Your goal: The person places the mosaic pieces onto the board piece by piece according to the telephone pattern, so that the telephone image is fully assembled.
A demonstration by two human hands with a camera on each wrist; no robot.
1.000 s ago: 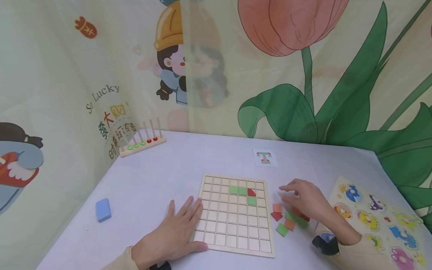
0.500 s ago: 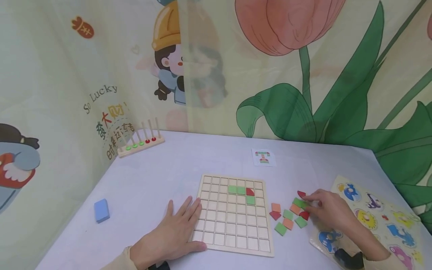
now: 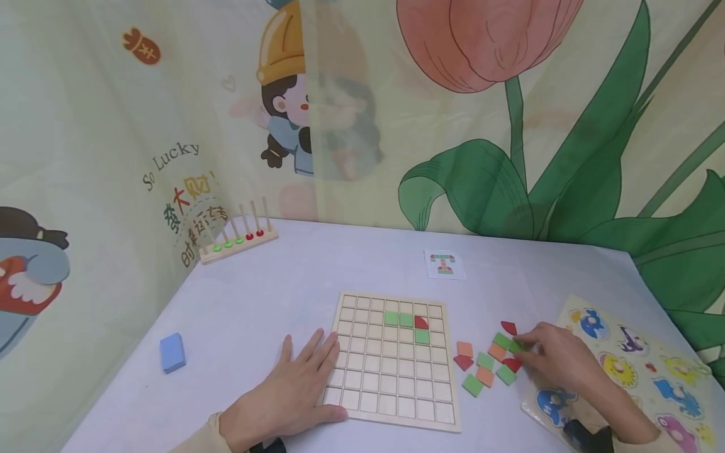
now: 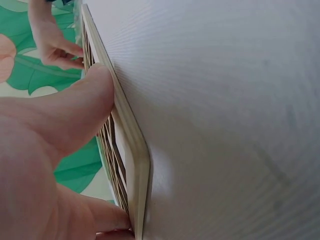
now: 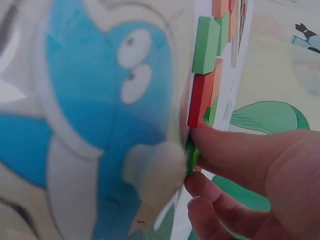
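Note:
My left hand [image 3: 291, 387] lies with fingers spread along the left edge of a wooden grid board [image 3: 391, 402]. In the left wrist view its thumb [image 4: 95, 87] rests on the board's rim. Three green square tiles and a red quarter-round tile [image 3: 421, 323] sit in the board's upper cells. To the right of the board, my right hand [image 3: 561, 355] pinches a green square tile [image 5: 190, 155] between thumb and fingers, at the right end of a loose pile. Around it lie red tiles [image 3: 508, 328], orange squares [image 3: 484, 376] and other green squares [image 3: 472, 385].
A small pattern card [image 3: 444, 265] lies behind the board. On the far right is an animal knob puzzle [image 3: 617, 368], partly under my right forearm. A blue block [image 3: 172, 353] sits at left, and a peg counter with rings [image 3: 240, 245] stands at the back left.
My right hand has moved right, from above the pile to its right end, and now pinches a green tile there. My left hand has stayed on the board's edge.

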